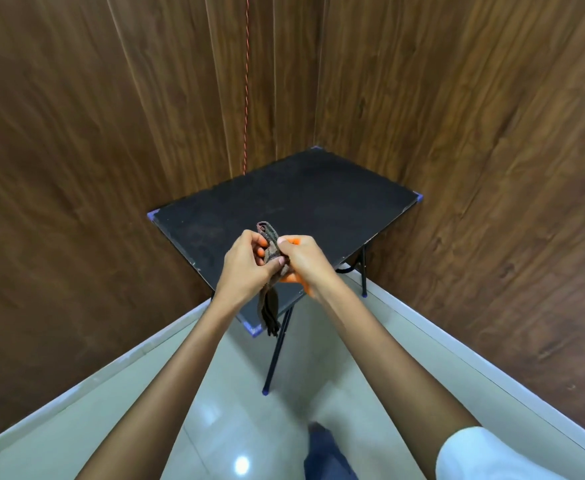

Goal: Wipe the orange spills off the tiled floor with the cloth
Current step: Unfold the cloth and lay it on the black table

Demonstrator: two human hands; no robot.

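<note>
Both hands are up in front of a small black table (301, 199) in a corner of brown wood walls (76, 133). The left hand (246, 268) and the right hand (301, 259) are closed on a brown cloth (271, 251) — it is pinched between the fingers of both. The top of the cloth sticks up just past the fingertips, and the rest hangs down below the hands. Orange stains show on the fingers (294, 241) and the right palm. The pale tiled floor (284, 393) lies far below the fingers — no orange spill shows on it.
</note>
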